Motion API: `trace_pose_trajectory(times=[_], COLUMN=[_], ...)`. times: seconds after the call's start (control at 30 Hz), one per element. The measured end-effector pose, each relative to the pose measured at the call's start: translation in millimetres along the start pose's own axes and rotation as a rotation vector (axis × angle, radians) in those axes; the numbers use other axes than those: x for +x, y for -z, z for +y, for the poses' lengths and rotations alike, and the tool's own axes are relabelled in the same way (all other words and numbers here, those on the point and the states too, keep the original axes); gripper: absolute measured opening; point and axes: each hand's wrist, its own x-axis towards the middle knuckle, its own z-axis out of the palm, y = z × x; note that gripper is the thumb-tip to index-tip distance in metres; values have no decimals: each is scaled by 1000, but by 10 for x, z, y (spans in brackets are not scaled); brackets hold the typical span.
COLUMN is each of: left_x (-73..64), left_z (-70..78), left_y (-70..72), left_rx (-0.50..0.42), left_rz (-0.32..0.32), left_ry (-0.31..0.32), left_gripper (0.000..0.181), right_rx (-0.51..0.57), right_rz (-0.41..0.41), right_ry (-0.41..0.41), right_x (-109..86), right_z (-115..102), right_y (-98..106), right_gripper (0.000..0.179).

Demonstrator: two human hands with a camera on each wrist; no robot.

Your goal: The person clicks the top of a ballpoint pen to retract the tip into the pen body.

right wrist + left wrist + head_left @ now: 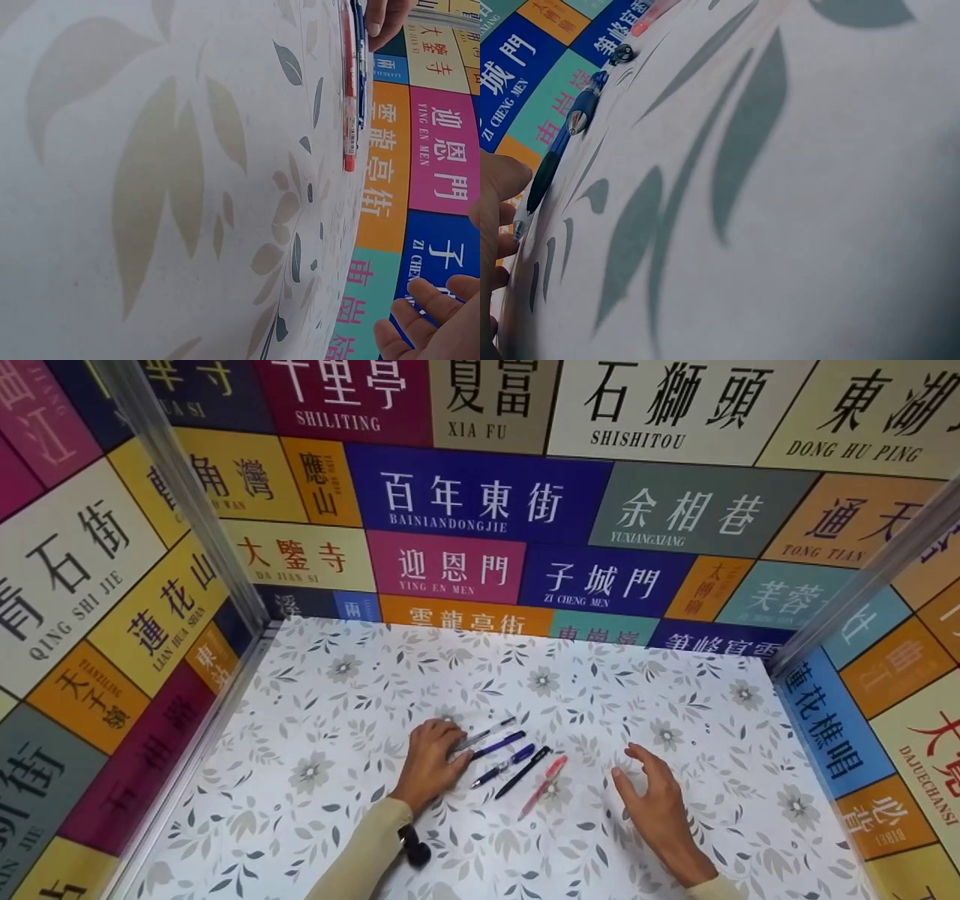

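Note:
Several pens lie slantwise side by side on a floral-patterned tabletop. From left to right come a clear grey pen, a purple-blue pen, a blue pen, a black pen and a red pen. My left hand rests at the lower ends of the two leftmost pens, fingers loosely bent, thumb beside the purple-blue one. In the left wrist view, its thumb is beside a pen tip. My right hand hovers right of the red pen, fingers spread and holding nothing.
Panels with printed signs, such as a dark blue one, stand at the back and both sides. Metal posts mark the corners. A black device is strapped at the left wrist, over a pale sleeve.

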Motion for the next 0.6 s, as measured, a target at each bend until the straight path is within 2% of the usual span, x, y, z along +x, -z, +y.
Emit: trace_pose_trajectory(times=[0.13, 0.47, 0.6], left_x=[47, 132, 142], left_z=[-30, -78, -70], left_y=[-1, -27, -44], left_rx=[-9, -22, -11], left_rz=[-14, -39, -50], left_ry=[13, 24, 26], left_gripper=[29, 27, 26], right_rx=[-3, -2, -8], right_rz=[-5, 37, 27], right_ry=[-11, 38, 21], right_x=[-13, -37, -34], right_z=[-2, 25, 30], right_y=[-19, -53, -49], right_gripper=[50, 50, 50])
